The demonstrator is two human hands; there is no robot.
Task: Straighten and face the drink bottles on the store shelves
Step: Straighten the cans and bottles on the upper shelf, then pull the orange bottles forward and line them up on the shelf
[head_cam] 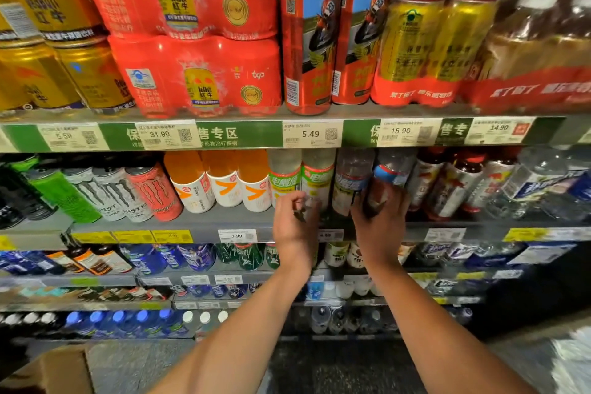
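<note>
On the second shelf (198, 227) stand clear drink bottles in a row. My right hand (379, 217) is wrapped around the lower part of a clear bottle with a blue-and-red label (388, 174), which leans to the left. My left hand (295, 222) reaches to the base of a green-labelled bottle (316, 179); its fingers are curled near the bottle, and blur hides whether they grip it. Another green-labelled bottle (284, 177) stands just left of it, and a blue-labelled one (351, 179) stands between my hands.
Orange bottles (224, 179) and Monster cans (128, 192) fill the shelf to the left, red-labelled bottles (447, 185) the right. Red Bull packs (192, 73) and tall cans (310, 35) sit above. Lower shelves hold more bottles. A cardboard box (54, 371) lies on the floor at bottom left.
</note>
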